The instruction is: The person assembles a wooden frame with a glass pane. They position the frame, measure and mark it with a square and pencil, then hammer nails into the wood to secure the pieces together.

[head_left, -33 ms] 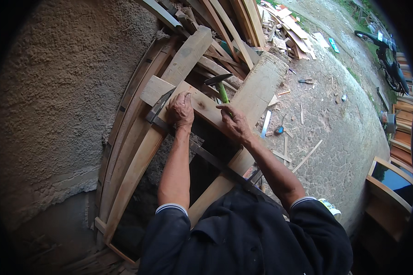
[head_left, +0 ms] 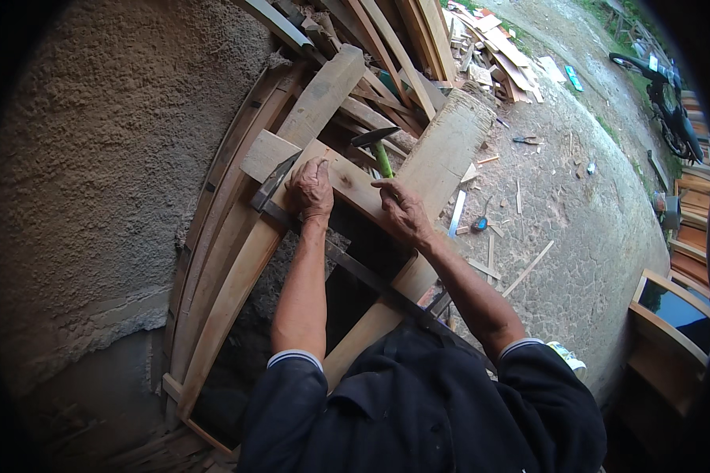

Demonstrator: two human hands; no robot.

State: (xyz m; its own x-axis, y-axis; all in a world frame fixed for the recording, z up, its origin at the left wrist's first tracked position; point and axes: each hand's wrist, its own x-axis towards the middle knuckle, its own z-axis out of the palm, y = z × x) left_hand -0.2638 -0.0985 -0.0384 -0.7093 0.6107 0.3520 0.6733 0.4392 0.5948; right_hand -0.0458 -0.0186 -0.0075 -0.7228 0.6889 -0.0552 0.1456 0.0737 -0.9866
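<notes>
My right hand (head_left: 405, 209) is closed round the green handle of a hammer (head_left: 383, 159), whose dark head points away from me over the far rail. Close to the corner of a wooden frame (head_left: 355, 184), my left hand (head_left: 311, 189) rests on that rail with its fingers curled in. Whether those fingers pinch anything small is hidden. A long dark metal bar clamp (head_left: 360, 272) runs across the frame beneath both forearms. Its jaw sits just left of my left hand, by a short wood block (head_left: 269, 155).
Thick timber (head_left: 447, 142) and a beam (head_left: 323, 93) lie beneath the frame's far end. A rough wall (head_left: 126, 158) stands at left. Pliers (head_left: 526, 140), a tape measure (head_left: 480, 224) and wood strips lie on the concrete at right. Scrap wood (head_left: 506, 55) and a motorcycle (head_left: 670, 110) are farther off.
</notes>
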